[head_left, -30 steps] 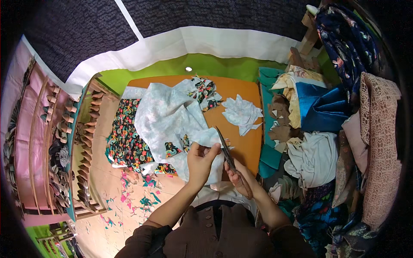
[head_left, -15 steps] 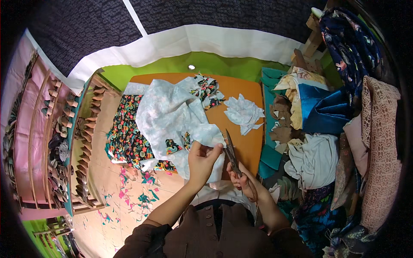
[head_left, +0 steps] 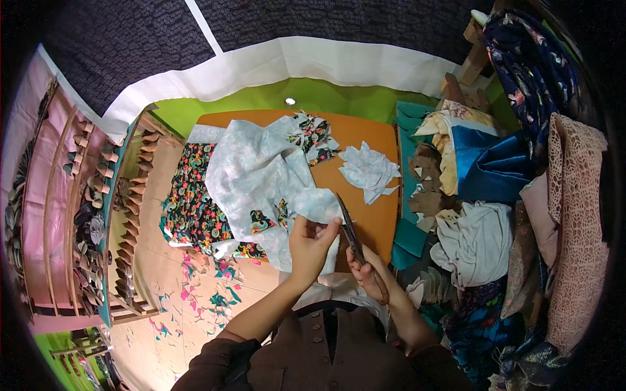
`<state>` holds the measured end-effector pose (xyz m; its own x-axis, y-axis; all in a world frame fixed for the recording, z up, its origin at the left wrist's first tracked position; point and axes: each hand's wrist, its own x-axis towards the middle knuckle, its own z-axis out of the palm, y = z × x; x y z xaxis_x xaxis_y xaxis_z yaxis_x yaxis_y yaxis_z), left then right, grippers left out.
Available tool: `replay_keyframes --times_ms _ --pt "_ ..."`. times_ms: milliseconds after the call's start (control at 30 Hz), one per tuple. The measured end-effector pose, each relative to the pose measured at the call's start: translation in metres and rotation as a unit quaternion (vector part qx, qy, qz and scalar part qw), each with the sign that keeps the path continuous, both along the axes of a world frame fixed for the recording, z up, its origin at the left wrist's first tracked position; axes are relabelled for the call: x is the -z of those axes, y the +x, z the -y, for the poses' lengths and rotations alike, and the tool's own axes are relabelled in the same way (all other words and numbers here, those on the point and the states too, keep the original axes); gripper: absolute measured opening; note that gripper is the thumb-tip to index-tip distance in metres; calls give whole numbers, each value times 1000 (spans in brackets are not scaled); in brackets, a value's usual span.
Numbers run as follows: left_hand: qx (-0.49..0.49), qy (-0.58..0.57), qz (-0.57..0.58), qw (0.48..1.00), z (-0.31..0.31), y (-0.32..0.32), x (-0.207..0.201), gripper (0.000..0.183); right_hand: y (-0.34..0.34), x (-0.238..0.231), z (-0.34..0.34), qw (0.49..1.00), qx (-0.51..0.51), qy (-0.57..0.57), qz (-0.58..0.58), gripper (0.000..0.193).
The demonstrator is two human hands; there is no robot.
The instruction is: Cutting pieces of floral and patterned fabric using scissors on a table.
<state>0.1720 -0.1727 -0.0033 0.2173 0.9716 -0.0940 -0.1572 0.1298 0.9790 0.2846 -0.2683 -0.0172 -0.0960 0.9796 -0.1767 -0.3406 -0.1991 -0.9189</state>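
Observation:
Pinched between the thumb and fingers of my left hand (head_left: 309, 251) is a small pale piece of fabric (head_left: 319, 205), held up over the table. My right hand (head_left: 366, 272) grips a pair of dark metal scissors (head_left: 353, 236); their blades look closed and lie at the right edge of that piece. Behind my left hand, a large pale floral cloth (head_left: 251, 173) spreads over a black, multicoloured print fabric (head_left: 195, 202). A pile of cut pale pieces (head_left: 369, 172) sits to the right on the orange table (head_left: 385, 133).
Folded fabrics, among them a shiny blue cloth (head_left: 489, 159) and a crumpled white cloth (head_left: 476, 244), are stacked on the right. Racks of wooden shoe lasts (head_left: 134, 208) line the left. Pink and green scraps (head_left: 225, 300) litter the floor.
The scissor blades have come together and their tips have shifted slightly left onto the edge of the piece. My left hand has moved a little, tilting the fabric.

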Motion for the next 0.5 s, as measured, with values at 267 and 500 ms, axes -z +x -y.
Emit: replay_keyframes --times_ms 267,500 --pt "37 -19 68 997 -3 0 -7 28 -3 -8 -3 994 35 -8 106 74" --pt "82 -19 33 996 -5 -4 -5 30 2 -5 -1 994 13 -36 105 75"
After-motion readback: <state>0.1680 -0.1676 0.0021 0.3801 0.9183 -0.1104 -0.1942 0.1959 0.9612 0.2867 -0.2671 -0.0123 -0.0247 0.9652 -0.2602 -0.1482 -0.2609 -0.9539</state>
